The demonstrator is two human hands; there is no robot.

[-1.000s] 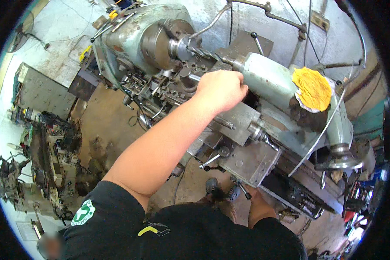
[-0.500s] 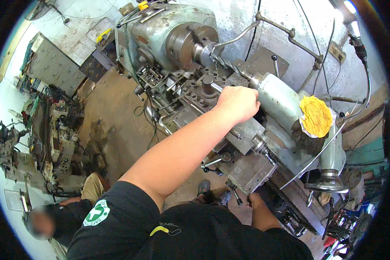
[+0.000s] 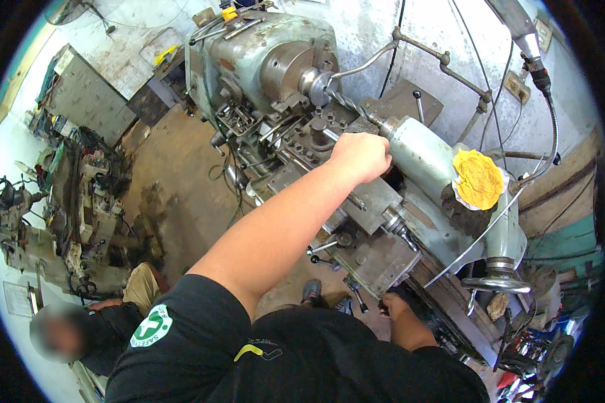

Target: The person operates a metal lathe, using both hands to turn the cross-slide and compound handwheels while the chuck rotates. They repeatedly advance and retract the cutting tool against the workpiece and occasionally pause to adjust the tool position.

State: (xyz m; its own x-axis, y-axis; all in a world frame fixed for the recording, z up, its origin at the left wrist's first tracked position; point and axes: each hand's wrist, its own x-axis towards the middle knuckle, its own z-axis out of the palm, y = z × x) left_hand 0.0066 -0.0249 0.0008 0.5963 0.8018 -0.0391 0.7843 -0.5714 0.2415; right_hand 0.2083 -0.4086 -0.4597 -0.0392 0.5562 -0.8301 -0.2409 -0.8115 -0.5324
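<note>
My left hand [image 3: 360,156] is in a fist around the end of a metal lever [image 3: 330,134] on the tool post [image 3: 319,136] of a lathe. Low beside the carriage [image 3: 381,258], my right hand [image 3: 396,307] is closed at its near end; what it grips is mostly hidden. Beyond my left hand, a twist drill [image 3: 347,103] juts from the tailstock [image 3: 420,144] toward a round metal workpiece [image 3: 320,88], its tip at or very near the bore. The chuck [image 3: 290,72] holds this workpiece.
A bent pipe [image 3: 366,64] reaches over the workpiece. A yellow cloth [image 3: 478,179] lies on the tailstock, whose handwheel [image 3: 495,285] is at right. A lamp [image 3: 528,43] hangs upper right. Another person [image 3: 104,332] is at lower left near other machines [image 3: 91,221].
The whole view has shifted slightly, with the machine lying a little further left. Both hands keep their places on the lathe. A dark streak seen on the chuck earlier no longer shows.
</note>
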